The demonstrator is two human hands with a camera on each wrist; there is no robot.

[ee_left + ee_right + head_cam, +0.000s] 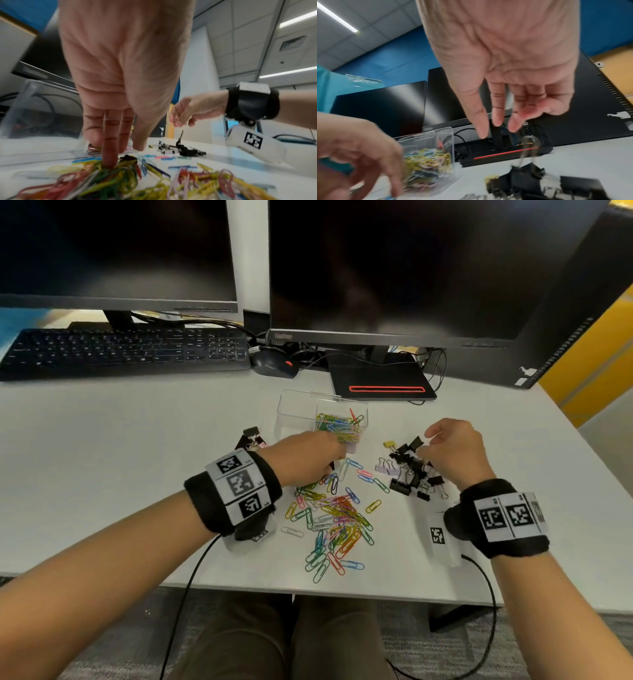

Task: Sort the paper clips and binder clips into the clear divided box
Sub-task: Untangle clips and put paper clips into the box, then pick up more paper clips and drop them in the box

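The clear divided box stands mid-table; its right compartment holds coloured paper clips and its left one is bare. A loose pile of paper clips lies near the front. My left hand reaches down onto the pile's far end with straight fingers; in the left wrist view one fingertip presses into the clips and the thumb stands apart. My right hand hovers with relaxed fingers, holding nothing, over a heap of black and pastel binder clips. One of these has an upright wire handle below the fingers.
A few more binder clips lie left of the box. Behind it are a keyboard, a mouse, a monitor base and two dark monitors. A black computer tower stands at the right. The table's front edge is close.
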